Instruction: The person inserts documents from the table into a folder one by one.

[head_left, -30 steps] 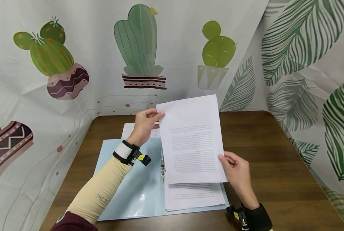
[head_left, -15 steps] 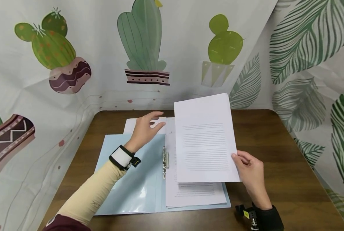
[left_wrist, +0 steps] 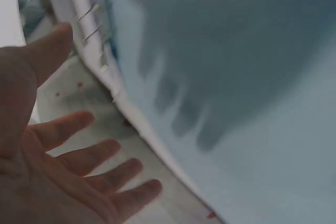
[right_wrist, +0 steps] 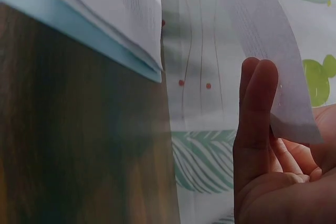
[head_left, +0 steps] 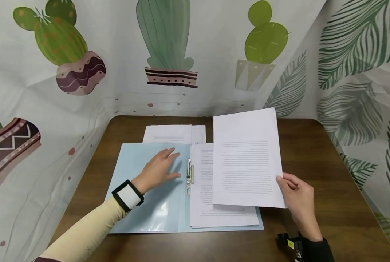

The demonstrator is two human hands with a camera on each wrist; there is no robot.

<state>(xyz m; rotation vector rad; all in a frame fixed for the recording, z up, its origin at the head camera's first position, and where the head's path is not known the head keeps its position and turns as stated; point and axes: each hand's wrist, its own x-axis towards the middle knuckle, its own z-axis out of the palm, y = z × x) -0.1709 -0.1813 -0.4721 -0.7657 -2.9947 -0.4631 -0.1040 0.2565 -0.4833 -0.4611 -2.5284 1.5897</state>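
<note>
My right hand pinches a printed sheet of paper by its right edge, low down, and holds it raised over the folder's right side. In the right wrist view the thumb and fingers meet at the lower corner of the sheet. A light blue folder lies spread on the table, with a metal clip along its spine. Beside the clip rests a stack of printed pages, partly covered by the raised sheet. My left hand hovers over the folder's left cover, fingers spread and holding nothing; its shadow falls on the cover.
Behind the folder lie more papers, partly hidden under its top edge. The brown wooden table meets a cloth backdrop printed with cacti and leaves. Each wrist wears a strap with a small camera.
My left hand has let go of the sheet's upper left corner and moved down and left over the cover. The right hand has carried the sheet rightward, uncovering the clip and more pages.
</note>
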